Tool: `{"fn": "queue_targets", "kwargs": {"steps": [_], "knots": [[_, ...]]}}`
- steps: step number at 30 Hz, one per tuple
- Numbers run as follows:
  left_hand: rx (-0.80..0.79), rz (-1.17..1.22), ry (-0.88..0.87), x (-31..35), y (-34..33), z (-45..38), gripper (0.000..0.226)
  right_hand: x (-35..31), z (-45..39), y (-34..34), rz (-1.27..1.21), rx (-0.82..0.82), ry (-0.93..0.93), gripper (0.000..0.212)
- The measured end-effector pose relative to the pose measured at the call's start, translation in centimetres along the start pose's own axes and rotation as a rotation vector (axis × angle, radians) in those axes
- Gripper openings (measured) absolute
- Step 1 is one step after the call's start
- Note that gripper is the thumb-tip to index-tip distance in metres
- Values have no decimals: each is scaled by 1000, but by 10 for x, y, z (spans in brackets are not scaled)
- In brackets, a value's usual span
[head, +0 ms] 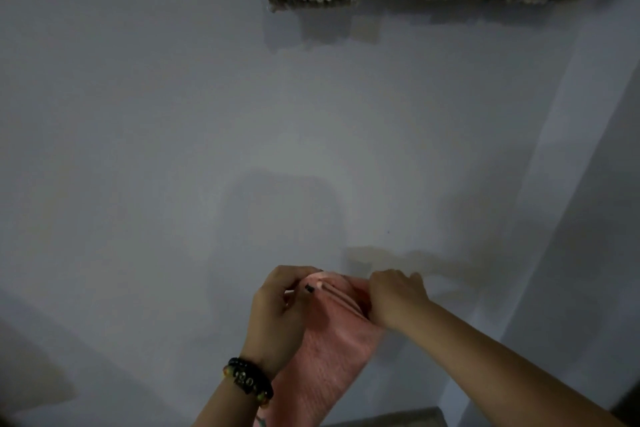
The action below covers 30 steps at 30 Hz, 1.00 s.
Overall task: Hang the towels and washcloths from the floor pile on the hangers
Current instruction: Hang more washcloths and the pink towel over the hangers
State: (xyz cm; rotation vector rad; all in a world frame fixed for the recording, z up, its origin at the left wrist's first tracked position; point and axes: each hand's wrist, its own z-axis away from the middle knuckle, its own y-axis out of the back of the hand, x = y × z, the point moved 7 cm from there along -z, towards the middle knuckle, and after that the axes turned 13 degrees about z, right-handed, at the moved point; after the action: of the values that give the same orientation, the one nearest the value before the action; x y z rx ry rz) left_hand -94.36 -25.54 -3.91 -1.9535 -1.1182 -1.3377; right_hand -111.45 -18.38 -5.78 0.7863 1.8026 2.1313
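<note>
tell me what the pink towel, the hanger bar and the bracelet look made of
Pink towel: soft knit or microfibre cloth, judging by its fine ribbed weave and limp drape. Hanger: thin pale pink bars with a dark tip, smooth; likely plastic or coated wire, too blurred to settle. Bracelet: round dark glossy beads with a few amber ones, perhaps stone or glass.

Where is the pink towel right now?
In the head view, the pink towel is low in the middle, draped over a hanger held between the left hand and right hand.
</note>
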Motion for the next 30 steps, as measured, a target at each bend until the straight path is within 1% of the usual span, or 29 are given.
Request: {"fn": "queue_targets", "kwargs": {"steps": [2,4,6,9,10,12,13,15,17,18,20,22,25,27,28,30], "knots": [[-2,-46,-15,-3,-2,2,38,-3,-4,-5,45,5,0,28],[6,-73,-27,-5,0,4,41,-5,-7,-6,12,10,10,27],[5,-143,-69,-6,5,3,48,-2,-7,0,-140,35,27,20],[-18,-245,-82,-11,15,3,53,15,-14,5,-488,50,-6,33],[-31,-246,-64,-14,16,5,51,22,-16,5,-546,53,-20,28],[-70,-239,-54,-16,15,10,49,35,-20,5,-580,81,-29,13],[-99,-247,-71,-16,13,13,49,40,-20,4,-600,101,-19,12],[-169,-292,-156,-11,9,17,43,44,-19,4,-619,130,76,26],[-258,-377,-263,-4,5,17,35,42,-17,3,-555,125,231,39],[-310,-433,-305,-2,2,16,36,39,-15,1,-488,93,293,40],[-407,-553,-369,-1,-4,14,41,32,-10,-2,-321,32,391,36],[-458,-638,-407,-3,-6,13,42,26,-4,-2,-185,23,455,33],[-478,-638,-386,-7,-1,11,38,23,3,0,-67,-10,484,30],[-458,-591,-355,-10,6,10,35,26,7,-1,-46,-24,489,28],[-442,-567,-345,-11,9,10,32,28,10,0,-40,-15,487,25],[-405,-534,-340,-11,15,10,26,30,17,3,11,88,504,20]]}}
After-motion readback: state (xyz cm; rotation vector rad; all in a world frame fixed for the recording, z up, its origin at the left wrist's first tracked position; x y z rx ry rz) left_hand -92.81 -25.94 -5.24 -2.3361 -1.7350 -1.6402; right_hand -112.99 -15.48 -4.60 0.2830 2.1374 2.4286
